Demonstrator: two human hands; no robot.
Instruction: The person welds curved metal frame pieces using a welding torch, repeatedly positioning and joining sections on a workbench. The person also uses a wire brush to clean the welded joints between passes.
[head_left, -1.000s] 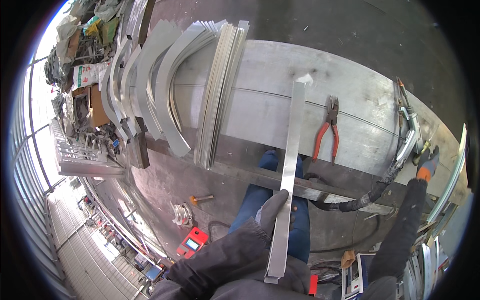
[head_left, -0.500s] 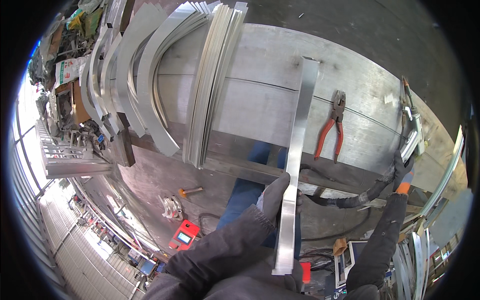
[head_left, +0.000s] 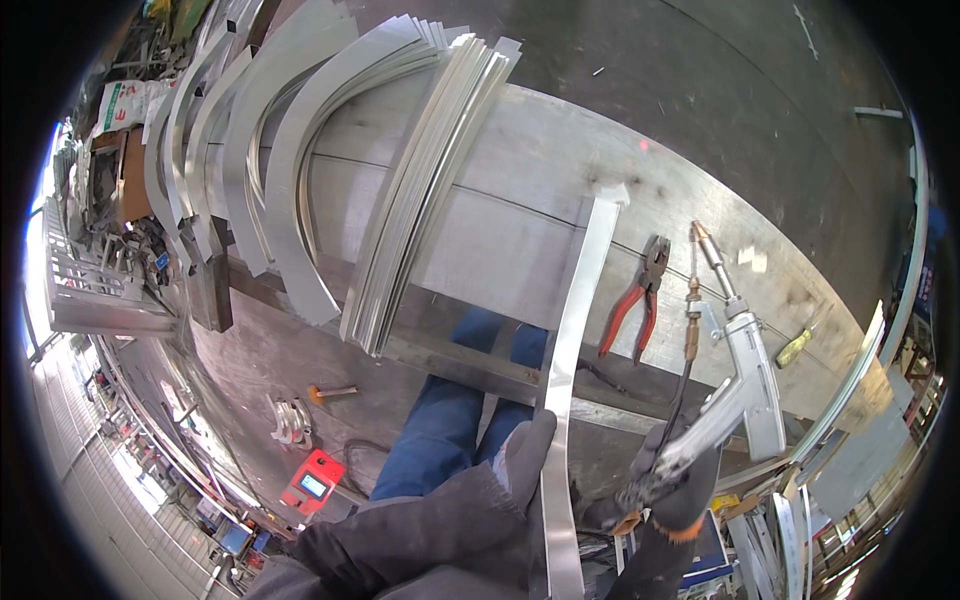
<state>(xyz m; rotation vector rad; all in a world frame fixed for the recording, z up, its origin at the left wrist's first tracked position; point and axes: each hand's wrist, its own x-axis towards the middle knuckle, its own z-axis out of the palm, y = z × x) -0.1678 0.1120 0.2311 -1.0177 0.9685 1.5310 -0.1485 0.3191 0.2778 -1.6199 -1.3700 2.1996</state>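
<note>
My left hand (head_left: 528,462), in a dark grey glove, is closed around a long, shiny metal bar (head_left: 572,370), its far end on the metal worktable (head_left: 480,240) and its near end toward my body. In my right hand (head_left: 692,490), gloved with an orange cuff, is a pale grey welding gun (head_left: 752,385) with a copper-coloured tip, pointing away over the table. A thin wire guide runs beside its nozzle. Red-handled pliers (head_left: 648,290) lie between bar and gun. Beyond the gun lies a small tool with a yellow-green handle (head_left: 795,348).
Left on the table are a stack of straight metal strips (head_left: 430,190) and several curved metal plates (head_left: 290,190). A hammer (head_left: 330,393) and a red device with a screen (head_left: 314,482) sit lower left. Metal strips (head_left: 770,540) stand lower right. A red light dot shows near the table's far edge.
The welding gun has come up off the table's right side in my right hand, moving left toward the bar. The bar has shifted nearer to me. The view has also shifted.
</note>
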